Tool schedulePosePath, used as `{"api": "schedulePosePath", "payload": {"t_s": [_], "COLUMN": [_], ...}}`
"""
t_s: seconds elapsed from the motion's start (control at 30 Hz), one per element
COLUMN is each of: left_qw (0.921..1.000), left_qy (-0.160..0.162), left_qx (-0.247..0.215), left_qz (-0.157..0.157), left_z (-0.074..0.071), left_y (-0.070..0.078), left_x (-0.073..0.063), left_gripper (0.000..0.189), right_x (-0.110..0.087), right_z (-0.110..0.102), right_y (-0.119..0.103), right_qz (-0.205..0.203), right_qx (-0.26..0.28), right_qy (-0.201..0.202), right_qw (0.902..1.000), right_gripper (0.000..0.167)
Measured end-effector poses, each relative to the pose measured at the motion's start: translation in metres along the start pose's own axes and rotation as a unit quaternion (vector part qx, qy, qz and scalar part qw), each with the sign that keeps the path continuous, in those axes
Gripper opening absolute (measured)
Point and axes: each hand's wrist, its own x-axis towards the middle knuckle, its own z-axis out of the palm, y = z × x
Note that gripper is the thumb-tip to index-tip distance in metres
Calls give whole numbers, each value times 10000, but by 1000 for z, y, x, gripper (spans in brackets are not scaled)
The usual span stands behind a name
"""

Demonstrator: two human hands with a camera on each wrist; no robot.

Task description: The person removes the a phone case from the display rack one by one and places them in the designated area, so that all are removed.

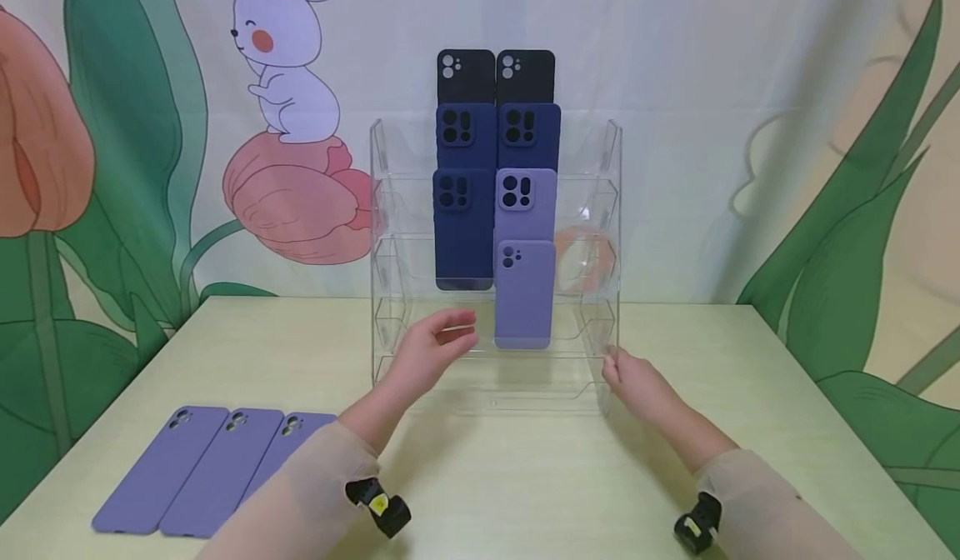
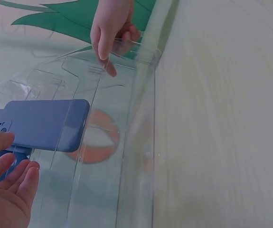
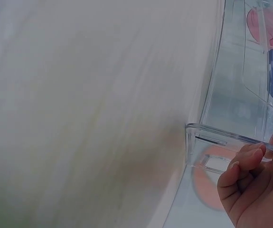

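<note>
Has seven phone cases (image 1: 524, 293) on one clear rack (image 1: 612, 160); in head view alone, three purple cases (image 1: 223, 472) on the tabletop (image 1: 480, 477). Grips rack edge with right hand (image 1: 633, 377); holds left hand (image 1: 433, 343) loose, empty, nearby.

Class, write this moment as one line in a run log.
left hand: holds nothing, beside lowest racked purple case | right hand: grips side of clear rack | three purple cases: flat on table
</note>
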Motion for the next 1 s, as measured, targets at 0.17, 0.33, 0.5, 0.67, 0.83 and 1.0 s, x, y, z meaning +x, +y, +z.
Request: {"api": "schedulePosePath", "payload": {"t_s": [0.17,0.33,0.5,0.67,0.83,1.0], "left_qw": [10000,9998,9998,9993,9990,9980], "left_qy": [56,74,172,326,376,293], "left_qx": [-72,-176,-64,105,202,540], "left_qz": [-14,6,45,114,145,150], "left_z": [8,15,22,27,30,30], "left_y": [0,2,3,2,-1,-3], "left_x": [11,19,26,31,35,40], "left_gripper": [39,42,43,41,37,30], "right_x": [-1,-1,-1,-2,-1,-1], "right_z": [0,0,0,1,2,0], "right_y": [0,-1,0,0,0,-1], "right_qz": [-49,-58,-62,-139,-101,-71], "right_qx": [-41,-45,-38,-53,-31,-51], "right_qy": [14,32,62,83,70,89], "right_qw": [10000,10000,10000,9999,9999,9999], "right_gripper": [48,47,48,47,47,47]}}
